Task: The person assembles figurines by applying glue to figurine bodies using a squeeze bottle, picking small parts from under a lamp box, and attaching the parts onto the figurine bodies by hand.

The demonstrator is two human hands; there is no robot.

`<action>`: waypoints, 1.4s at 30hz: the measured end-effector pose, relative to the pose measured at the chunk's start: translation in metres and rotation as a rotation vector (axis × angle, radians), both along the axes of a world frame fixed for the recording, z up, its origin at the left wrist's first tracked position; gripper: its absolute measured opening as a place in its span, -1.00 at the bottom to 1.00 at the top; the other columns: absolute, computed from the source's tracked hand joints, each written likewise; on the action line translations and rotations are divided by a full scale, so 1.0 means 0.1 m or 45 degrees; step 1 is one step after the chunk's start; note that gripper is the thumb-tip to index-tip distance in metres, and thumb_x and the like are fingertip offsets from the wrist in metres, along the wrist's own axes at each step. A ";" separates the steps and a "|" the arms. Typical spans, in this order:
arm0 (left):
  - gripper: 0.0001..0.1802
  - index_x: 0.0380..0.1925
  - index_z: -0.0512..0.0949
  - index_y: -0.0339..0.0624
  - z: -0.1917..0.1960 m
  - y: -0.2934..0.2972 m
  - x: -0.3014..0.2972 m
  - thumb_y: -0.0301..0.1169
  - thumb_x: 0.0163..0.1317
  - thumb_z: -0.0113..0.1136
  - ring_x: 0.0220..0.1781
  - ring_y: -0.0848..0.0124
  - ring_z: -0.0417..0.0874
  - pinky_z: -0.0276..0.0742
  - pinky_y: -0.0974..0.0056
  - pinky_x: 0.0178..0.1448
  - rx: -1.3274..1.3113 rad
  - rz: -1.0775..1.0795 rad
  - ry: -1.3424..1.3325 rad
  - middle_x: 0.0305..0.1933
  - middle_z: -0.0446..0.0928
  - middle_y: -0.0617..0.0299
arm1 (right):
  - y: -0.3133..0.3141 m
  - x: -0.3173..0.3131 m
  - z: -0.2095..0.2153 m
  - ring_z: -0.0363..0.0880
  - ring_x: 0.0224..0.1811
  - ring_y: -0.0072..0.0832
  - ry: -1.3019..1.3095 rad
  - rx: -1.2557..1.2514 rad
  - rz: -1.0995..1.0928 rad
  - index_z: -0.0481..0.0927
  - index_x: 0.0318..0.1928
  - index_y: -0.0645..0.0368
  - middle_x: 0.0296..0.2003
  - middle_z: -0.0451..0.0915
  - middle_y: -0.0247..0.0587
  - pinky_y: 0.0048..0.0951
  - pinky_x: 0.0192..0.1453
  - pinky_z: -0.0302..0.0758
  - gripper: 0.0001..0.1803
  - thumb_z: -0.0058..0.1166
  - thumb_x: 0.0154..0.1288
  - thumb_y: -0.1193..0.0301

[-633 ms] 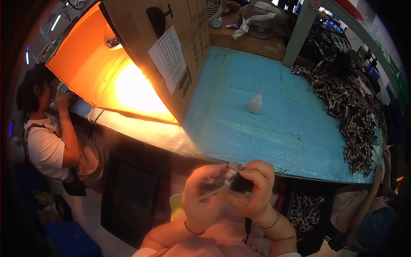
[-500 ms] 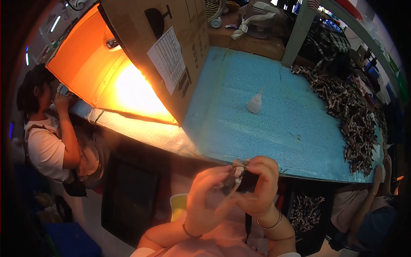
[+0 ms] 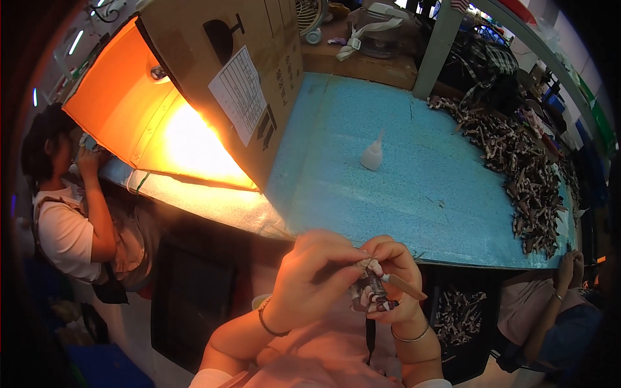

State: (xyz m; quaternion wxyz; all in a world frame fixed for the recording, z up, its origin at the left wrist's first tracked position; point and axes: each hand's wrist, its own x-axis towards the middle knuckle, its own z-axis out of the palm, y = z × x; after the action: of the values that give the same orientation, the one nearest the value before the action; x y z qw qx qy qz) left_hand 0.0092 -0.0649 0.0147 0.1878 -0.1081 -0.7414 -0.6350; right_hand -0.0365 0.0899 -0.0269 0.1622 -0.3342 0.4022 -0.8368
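Close in front of me, both hands are at a small dark figure with pale pinkish parts (image 3: 367,289), just short of the blue table's near edge. My right hand (image 3: 406,309) is closed around its side, thumb below and fingers above. A tan, flat, pointed piece with a whitish end (image 3: 406,286) sticks out across the right fingers; whether it belongs to the figure I cannot tell. My left hand (image 3: 310,275) pinches at the figure's pale top, its fingertips meeting those of the right hand. Fingers partly hide the figure.
A white squeeze bottle with a thin nozzle (image 3: 371,156) stands on the blue tabletop (image 3: 336,207). Many similar small pieces (image 3: 527,187) lie heaped at right, more in a black bin (image 3: 460,317). A cardboard box (image 3: 220,84) with a glowing lamp stands left. People sit at both sides.
The figure has turned and come lower, showing more of its dark body. My left hand has rotated over its top. The tan piece now points right. The whole view has shifted slightly.
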 end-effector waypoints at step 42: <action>-0.26 0.01 0.35 -0.26 -0.22 0.03 0.04 -0.48 -0.27 0.45 -0.50 0.57 0.42 0.37 0.49 -0.38 0.138 -0.224 0.163 -0.13 0.46 0.14 | 0.01 0.17 0.00 0.42 -0.06 -0.44 -0.299 0.151 -0.114 0.20 0.04 0.31 -0.08 0.34 -0.11 -0.45 0.00 0.42 -0.18 0.37 -0.16 0.18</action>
State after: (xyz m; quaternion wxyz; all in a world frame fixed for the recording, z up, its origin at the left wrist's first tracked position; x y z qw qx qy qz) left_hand 0.0135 -0.0621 -0.0078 0.1839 -0.2029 -0.6800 -0.6802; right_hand -0.0198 0.0914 -0.0272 0.1902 -0.2053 0.4437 -0.8513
